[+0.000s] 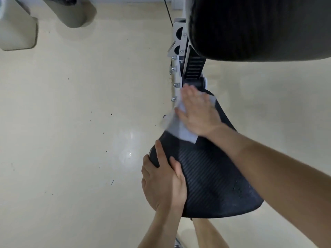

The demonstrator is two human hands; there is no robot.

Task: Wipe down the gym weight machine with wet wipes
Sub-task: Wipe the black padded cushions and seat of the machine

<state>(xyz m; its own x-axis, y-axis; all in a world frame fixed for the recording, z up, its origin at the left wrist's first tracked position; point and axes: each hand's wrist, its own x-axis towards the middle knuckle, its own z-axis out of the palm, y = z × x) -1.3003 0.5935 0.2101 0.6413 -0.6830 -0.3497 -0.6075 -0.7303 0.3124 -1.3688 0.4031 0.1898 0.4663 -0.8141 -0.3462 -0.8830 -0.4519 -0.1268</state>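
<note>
Head | right hand [197, 111] flat, pressing wet wipe [180, 130] on seat [215, 176] | left hand [163, 181] gripping seat edge | seat mid-wipe, frame [176, 43] likely pending

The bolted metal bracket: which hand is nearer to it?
Right. The right hand lies flat on the wipe just beside the bracket; the left hand grips the seat edge, farther back.

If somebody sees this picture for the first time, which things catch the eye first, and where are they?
The right hand presses flat on a pale wet wipe at the narrow far end of the black ribbed seat, mid-frame. The left hand grips the seat's near left edge. At top right looms a big black pad, with a bolted metal bracket to its left.
</note>
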